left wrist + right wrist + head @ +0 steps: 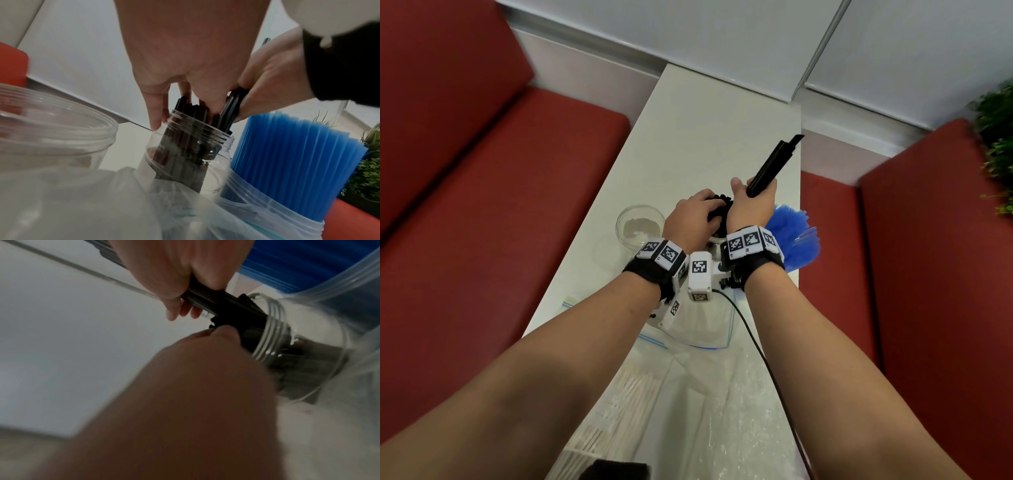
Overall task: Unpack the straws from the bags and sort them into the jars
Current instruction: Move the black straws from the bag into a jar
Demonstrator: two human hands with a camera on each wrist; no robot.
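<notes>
A clear jar (191, 155) in the middle of the white table (698, 137) holds several black straws (191, 112) standing upright. My left hand (714, 214) cups over their tops, fingers curled round them, thumb outside the rim. My right hand (753, 192) grips a bundle of black straws (774, 164) tilted up and away, its lower end at the jar mouth (271, 331). Beside it on the right stand blue straws (794, 240), in a jar with a bag round it (267, 211). An empty clear jar (640, 226) stands to the left.
An empty zip bag (698, 329) and a bag of white straws (619, 404) lie on the table near me. A black cable (756, 346) runs along the right. Red benches (482, 240) flank the narrow table; a green plant (996, 154) sits at the far right.
</notes>
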